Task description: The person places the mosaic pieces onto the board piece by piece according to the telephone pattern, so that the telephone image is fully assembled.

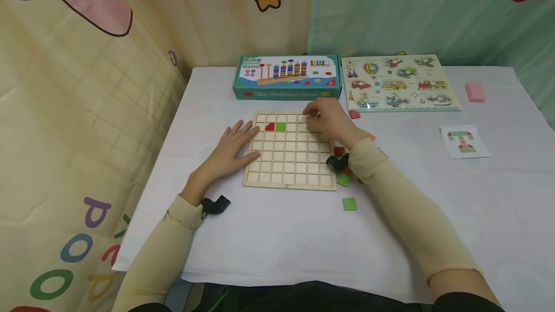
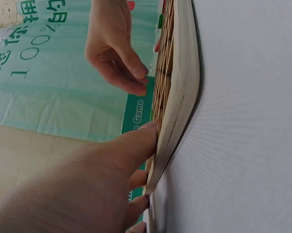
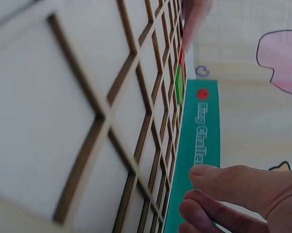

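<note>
My left hand rests on the left edge of a wooden grid board, thumb and fingers spread along its rim. One red quarter-round tile and a green square tile lie side by side in the board's second row. Over the upper right of the board, my right hand has its thumb and fingers bent together. In the left wrist view, a thin yellowish edge of a small tile shows at its fingertips; the rest is hidden.
Loose tiles lie right of the board, partly under my right arm, with a green square nearer me. Behind stand a Ring Challenge Game box and a vehicle picture puzzle. A pattern card and pink block lie right.
</note>
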Tool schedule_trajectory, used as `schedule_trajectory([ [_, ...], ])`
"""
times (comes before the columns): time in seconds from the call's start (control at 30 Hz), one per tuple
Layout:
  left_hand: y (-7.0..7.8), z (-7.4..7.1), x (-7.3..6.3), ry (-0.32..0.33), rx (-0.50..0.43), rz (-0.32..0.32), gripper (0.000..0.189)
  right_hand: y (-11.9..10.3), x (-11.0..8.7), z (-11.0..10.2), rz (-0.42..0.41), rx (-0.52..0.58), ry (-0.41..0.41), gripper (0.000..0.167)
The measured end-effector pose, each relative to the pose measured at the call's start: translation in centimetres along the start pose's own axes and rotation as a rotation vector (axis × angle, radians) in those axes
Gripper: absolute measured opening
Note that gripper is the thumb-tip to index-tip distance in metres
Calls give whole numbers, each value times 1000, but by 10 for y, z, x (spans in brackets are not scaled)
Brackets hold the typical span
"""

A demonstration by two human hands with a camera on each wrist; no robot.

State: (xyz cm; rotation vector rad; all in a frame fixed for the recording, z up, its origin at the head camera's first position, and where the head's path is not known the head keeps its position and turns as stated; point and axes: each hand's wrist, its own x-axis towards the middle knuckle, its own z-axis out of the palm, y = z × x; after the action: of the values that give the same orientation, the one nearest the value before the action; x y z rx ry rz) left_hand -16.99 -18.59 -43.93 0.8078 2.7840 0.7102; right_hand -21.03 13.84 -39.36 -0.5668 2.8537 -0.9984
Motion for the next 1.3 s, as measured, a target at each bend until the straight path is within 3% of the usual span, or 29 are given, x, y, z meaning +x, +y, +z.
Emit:
schedule_trajectory([
  [0.23,0,-1,-1,4,1,5,77,28,-10,-18,88,-32,68,26],
  [0.47,-1,-1,0,2,5,1,77,46,-13,-17,119,-93,122,27],
  [0.73,-3,0,-1,0,5,1,78,46,-9,-13,101,-187,71,28],
  [0.97,-3,1,0,4,5,7,78,45,-6,-11,49,-212,96,30],
  [1.3,-2,1,1,2,10,4,77,44,-4,-10,102,-210,92,32],
])
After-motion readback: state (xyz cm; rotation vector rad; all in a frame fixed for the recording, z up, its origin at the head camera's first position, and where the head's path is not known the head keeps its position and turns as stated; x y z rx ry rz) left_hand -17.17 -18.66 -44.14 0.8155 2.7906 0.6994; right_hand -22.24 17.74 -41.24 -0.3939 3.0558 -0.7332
